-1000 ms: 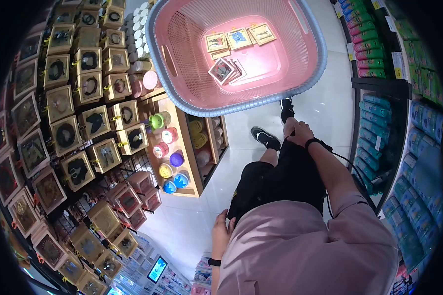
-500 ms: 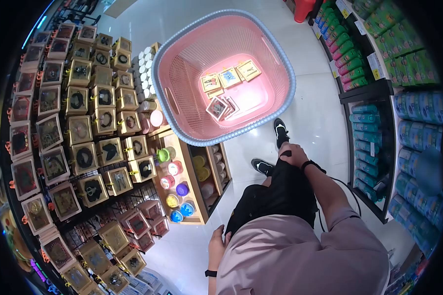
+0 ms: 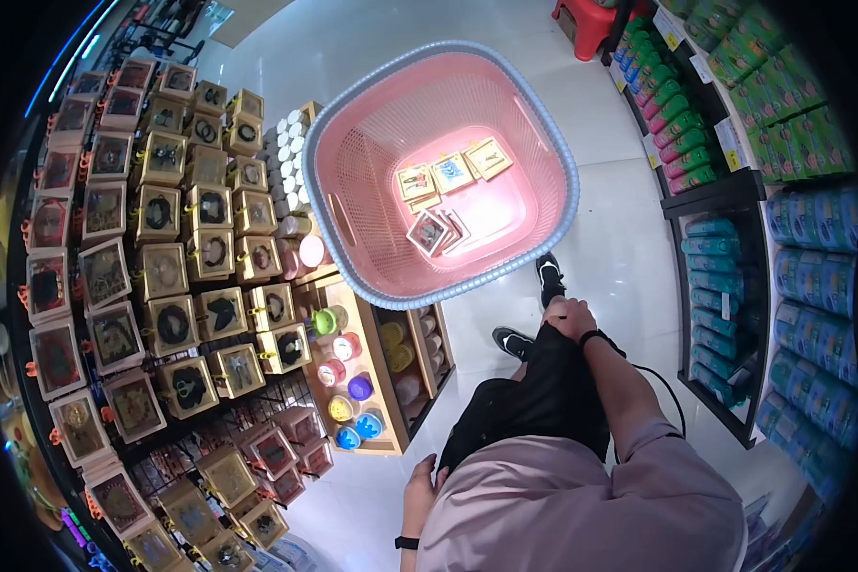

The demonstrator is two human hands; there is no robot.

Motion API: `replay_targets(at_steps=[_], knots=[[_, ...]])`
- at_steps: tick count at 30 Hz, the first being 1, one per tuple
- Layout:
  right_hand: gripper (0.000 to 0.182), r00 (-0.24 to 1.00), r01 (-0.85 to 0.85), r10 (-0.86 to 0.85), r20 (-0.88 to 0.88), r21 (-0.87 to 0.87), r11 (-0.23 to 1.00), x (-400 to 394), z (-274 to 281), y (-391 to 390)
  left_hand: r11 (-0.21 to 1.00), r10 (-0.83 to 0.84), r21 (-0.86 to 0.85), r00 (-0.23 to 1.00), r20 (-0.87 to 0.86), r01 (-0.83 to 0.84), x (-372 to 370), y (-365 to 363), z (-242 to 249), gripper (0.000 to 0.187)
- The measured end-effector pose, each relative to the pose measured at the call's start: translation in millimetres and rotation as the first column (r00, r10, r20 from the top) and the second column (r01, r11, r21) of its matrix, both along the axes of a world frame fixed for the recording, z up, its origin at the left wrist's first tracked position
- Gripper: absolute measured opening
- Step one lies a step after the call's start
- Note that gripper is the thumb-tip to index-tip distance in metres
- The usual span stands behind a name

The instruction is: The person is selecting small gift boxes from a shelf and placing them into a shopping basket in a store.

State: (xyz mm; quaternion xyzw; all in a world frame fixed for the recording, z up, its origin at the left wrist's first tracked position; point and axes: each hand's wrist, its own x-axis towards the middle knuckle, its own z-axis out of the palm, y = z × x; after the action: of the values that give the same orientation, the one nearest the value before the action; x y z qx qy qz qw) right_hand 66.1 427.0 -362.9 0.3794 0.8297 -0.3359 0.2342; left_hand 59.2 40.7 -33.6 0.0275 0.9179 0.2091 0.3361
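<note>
My right hand (image 3: 569,317) is closed over my knee on the black shorts; a dark bit shows at its fingers, which I cannot make out. Low beside my left hip hangs my left hand (image 3: 419,491), fingers loosely apart and partly hidden by the shorts. Ahead of both hands stands a pink plastic basket (image 3: 353,153) with a blue rim, touched by neither. Inside lie several small boxed items: yellow-edged boxes (image 3: 451,172) in a row and a pale-framed stack (image 3: 429,232) in front of them.
Hanging boxed bracelets (image 3: 172,324) fill the left rack. A wooden shelf unit (image 3: 377,381) holds colourful tubs (image 3: 358,387) beside the basket. Bottles (image 3: 710,276) and blue packs (image 3: 810,276) line the right shelves. A red stool (image 3: 589,24) stands at the back.
The view has shifted slightly, so the basket and shelves sit lower in the picture. Both hands keep their places against my body; the boxes in the basket have not moved.
</note>
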Motion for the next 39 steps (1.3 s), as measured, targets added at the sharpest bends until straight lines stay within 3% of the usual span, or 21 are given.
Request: replay_targets(at_steps=[3, 6, 9, 12, 15, 16, 17, 20, 21, 22, 24, 25, 27, 30, 31, 35, 37, 39], knots=[[0.074, 0.993, -0.017, 0.020, 0.118, -0.028, 0.999, -3.3, 5.4, 0.4, 1.000, 0.014, -0.001, 1.000, 0.006, -0.014, 4.7, -4.9, -8.1, 0.043], [0.068, 0.989, -0.046, 0.055, 0.135, -0.067, 0.997, -0.2, 15.6, 5.8, 1.000, 0.007, 0.022, 0.999, 0.044, -0.008, 7.6, -8.7, -21.7, 0.043], [0.068, 0.931, -0.173, 0.235, 0.278, -0.231, 0.957, -4.9, 9.2, 26.0, 0.998, -0.029, 0.054, 0.998, 0.064, 0.025, 3.7, 1.8, -25.9, 0.040], [0.056, 0.925, -0.183, 0.253, 0.284, -0.253, 0.950, -6.1, 27.6, 30.9, 0.996, -0.054, 0.074, 0.996, 0.064, 0.049, 4.3, 4.4, -41.8, 0.038], [0.044, 0.979, -0.199, 0.199, -0.035, 0.003, 0.980, 12.6, 14.8, 16.5, 0.995, -0.053, 0.094, 0.993, 0.101, 0.044, -0.5, 6.7, -63.6, 0.038], [0.036, 0.979, -0.191, 0.186, -0.088, -0.053, 0.980, 19.4, -5.8, 16.4, 0.993, -0.056, 0.108, 0.992, 0.116, 0.044, 0.0, 4.8, -75.8, 0.039], [0.036, 0.986, -0.169, 0.168, -0.015, -0.072, 0.983, 12.0, 6.8, 12.5, 0.990, -0.069, 0.127, 0.992, 0.108, 0.055, 1.1, 3.1, -91.4, 0.037], [0.039, 0.908, -0.371, 0.369, 0.199, -0.028, 0.928, 3.4, 20.3, 20.0, 0.988, -0.036, 0.156, 0.979, 0.201, 0.004, 5.0, -10.7, -163.4, 0.036], [0.038, 0.873, -0.435, 0.455, 0.174, -0.142, 0.889, -15.7, 60.9, 21.0, 0.987, 0.024, 0.146, 0.960, 0.279, -0.067, 2.1, -12.5, -185.5, 0.036], [0.036, 0.860, -0.453, 0.465, 0.212, -0.102, 0.885, 0.9, 29.0, 22.5, 0.982, 0.081, 0.132, 0.930, 0.357, -0.136, -1.5, -14.3, -208.5, 0.037], [0.042, 0.870, -0.456, 0.475, 0.130, -0.150, 0.877, 18.3, 47.1, 20.0, 0.966, 0.133, 0.164, 0.929, 0.346, -0.200, 11.1, -32.0, -280.1, 0.042], [0.039, 0.875, -0.460, 0.476, 0.089, -0.159, 0.874, 26.8, 64.6, 14.2, 0.971, 0.132, 0.142, 0.925, 0.355, -0.193, 13.9, -32.9, -304.9, 0.045], [0.036, 0.796, -0.551, 0.572, 0.198, -0.155, 0.820, 43.4, 92.7, 3.6, 0.980, 0.109, 0.113, 0.915, 0.388, -0.165, 26.0, -23.4, -346.0, 0.052], [0.039, 0.635, -0.677, 0.706, 0.312, -0.215, 0.704, 66.2, 119.5, -5.5, 0.984, 0.091, 0.099, 0.889, 0.449, -0.151, 36.9, 6.6, -375.6, 0.062], [0.038, 0.619, -0.709, 0.734, 0.280, -0.204, 0.675, 75.0, 122.9, -5.7, 0.978, 0.106, 0.107, 0.862, 0.496, -0.181, 45.0, 16.7, -391.6, 0.067], [0.034, 0.490, -0.726, 0.819, 0.298, -0.380, 0.573, 77.7, 127.5, 0.3, 0.865, 0.289, 0.155, 0.725, 0.625, -0.478, 78.3, 56.9, -424.7, 0.073], [0.034, 0.490, -0.768, 0.828, 0.273, -0.314, 0.558, 73.1, 127.1, 7.9, 0.770, 0.353, 0.185, 0.649, 0.674, -0.610, 88.4, 56.9, -462.7, 0.074], [0.034, 0.471, -0.782, 0.843, 0.258, -0.321, 0.535, 70.4, 116.3, 21.2, 0.737, 0.486, 0.038, 0.568, 0.665, -0.675, 81.4, 56.6, -455.2, 0.071]])
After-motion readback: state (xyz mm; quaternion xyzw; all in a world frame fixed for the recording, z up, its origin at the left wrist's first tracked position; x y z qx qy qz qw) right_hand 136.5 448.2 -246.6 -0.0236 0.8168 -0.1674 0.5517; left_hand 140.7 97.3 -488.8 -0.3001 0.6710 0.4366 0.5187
